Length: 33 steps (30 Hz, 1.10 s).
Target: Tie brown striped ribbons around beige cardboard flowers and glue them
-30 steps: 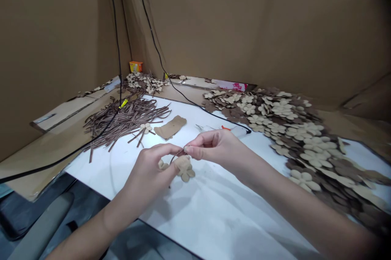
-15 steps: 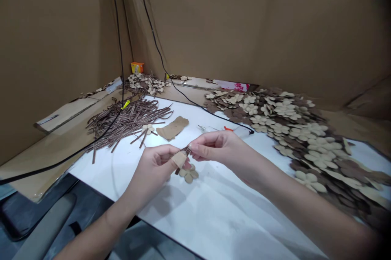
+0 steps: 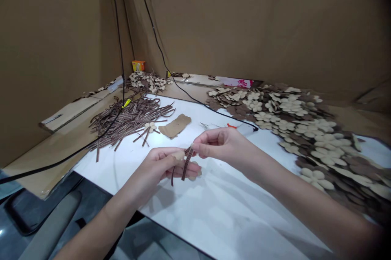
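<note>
Right now, the left hand (image 3: 155,170) and right hand (image 3: 221,145) meet at the top of a ribbed brown strip (image 3: 187,165), thumbs and forefingers pinched closed on it — it hangs down over a white counter (image 3: 214,215). A tan flower cutout (image 3: 193,175) shows just under the left fingers (image 3: 183,168). Beyond lies a heap of brown strips (image 3: 128,119); a drift of flower cutouts (image 3: 293,109) spreads rightward.

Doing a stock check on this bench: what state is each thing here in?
Right hand, pinching brown strips at their top.
Left hand, raised beside them, palm turned upward.
Strip pile, loose and tangled.
Single flower cutout, lying at the pile's edge.
Flower cutouts, heaped and overlapping.
Cardboard scrap, lying flat.
</note>
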{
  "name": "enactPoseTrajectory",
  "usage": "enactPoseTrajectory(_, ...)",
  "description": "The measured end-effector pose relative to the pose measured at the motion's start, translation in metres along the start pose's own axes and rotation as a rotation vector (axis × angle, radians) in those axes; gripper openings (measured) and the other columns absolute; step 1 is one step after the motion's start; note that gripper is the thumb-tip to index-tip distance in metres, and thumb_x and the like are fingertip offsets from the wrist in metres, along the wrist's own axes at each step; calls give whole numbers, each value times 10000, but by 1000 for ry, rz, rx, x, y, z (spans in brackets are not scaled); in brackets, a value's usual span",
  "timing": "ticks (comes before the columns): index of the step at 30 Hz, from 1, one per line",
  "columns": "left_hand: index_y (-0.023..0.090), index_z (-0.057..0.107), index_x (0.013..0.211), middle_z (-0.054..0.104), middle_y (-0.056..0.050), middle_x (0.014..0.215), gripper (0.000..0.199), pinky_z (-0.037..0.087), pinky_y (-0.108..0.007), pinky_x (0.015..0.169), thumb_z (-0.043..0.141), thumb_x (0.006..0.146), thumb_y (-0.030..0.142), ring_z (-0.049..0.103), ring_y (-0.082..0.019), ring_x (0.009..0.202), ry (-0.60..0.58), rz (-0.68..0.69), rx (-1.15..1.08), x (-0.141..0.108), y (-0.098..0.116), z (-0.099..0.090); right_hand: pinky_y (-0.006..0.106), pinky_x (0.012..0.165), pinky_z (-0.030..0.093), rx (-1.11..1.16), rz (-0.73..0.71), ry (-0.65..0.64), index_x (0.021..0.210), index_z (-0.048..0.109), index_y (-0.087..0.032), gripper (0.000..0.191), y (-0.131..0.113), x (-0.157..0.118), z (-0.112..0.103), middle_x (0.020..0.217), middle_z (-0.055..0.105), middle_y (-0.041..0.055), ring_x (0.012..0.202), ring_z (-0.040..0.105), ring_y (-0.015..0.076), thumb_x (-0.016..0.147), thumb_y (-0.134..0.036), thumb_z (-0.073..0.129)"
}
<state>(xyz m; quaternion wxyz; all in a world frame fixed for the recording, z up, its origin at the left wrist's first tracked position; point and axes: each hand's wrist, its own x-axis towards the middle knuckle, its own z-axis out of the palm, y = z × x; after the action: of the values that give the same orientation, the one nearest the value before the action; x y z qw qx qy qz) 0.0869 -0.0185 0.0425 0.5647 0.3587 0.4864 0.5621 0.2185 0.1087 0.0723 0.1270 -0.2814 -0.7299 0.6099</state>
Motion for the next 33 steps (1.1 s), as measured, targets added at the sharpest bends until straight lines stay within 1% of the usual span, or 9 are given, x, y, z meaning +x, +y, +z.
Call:
enactPoseTrajectory(5,137,688,1005,722,-123,930,325,480,-268,714,562,836,385,675,-219,843,16,-32,54,1,-2,0,230,515,407,-58,-14,30,633,667,-159,216,1,1,-2,630,659,18,581,563,123,635,-370,713)
enactPoseTrajectory(12,121,658,1053,692,-143,1040,350,489,-333,857,532,865,388,661,-235,934,-54,-27,88,-2,-3,-2,235,526,410,-127,-33,48,636,667,-159,176,-1,-1,-3,621,651,9,587,554,125,655,-332,697)
enactPoseTrajectory(14,126,645,1070,688,-140,1050,349,490,-343,861,514,876,385,660,-234,931,-73,-25,110,-2,-2,-2,233,528,411,-113,-15,34,621,666,-158,170,-2,-2,-3,607,644,4,583,549,121,651,-321,704)
enactPoseTrajectory(18,129,650,1035,700,-129,993,343,482,-360,862,490,886,393,660,-228,895,-76,-5,135,-1,3,-1,215,506,405,14,36,-63,614,663,-162,154,0,-3,-3,558,617,-17,548,532,102,605,-290,748)
enactPoseTrajectory(21,131,666,975,714,-109,924,296,488,-296,799,537,864,372,659,-195,837,-61,17,183,2,5,1,202,505,398,40,43,-78,624,666,-159,133,2,-2,-2,557,612,-19,550,521,92,622,-270,739)
enactPoseTrajectory(24,132,688,895,727,-75,806,208,473,-190,630,603,827,308,653,-142,726,-11,32,228,6,3,2,198,507,390,22,43,-60,619,661,-156,123,3,0,-2,562,618,-14,552,519,88,643,-259,723)
enactPoseTrajectory(26,131,700,847,726,-63,746,189,451,-165,564,611,820,295,649,-129,684,15,31,234,7,2,3,199,504,386,14,38,-54,618,660,-156,121,4,0,-3,559,614,-16,548,514,87,641,-255,726)
enactPoseTrajectory(30,140,691,794,732,-56,736,177,477,-182,608,642,794,310,665,-141,694,51,23,186,8,0,2,207,537,406,7,22,-56,690,682,-157,124,6,1,-3,625,647,-8,582,538,96,673,-276,711)
enactPoseTrajectory(33,142,685,776,734,-55,740,181,487,-188,602,650,785,319,671,-144,680,78,25,165,6,-1,2,209,557,411,-17,-5,-77,743,700,-152,142,6,1,-3,666,670,2,609,556,100,709,-289,689)
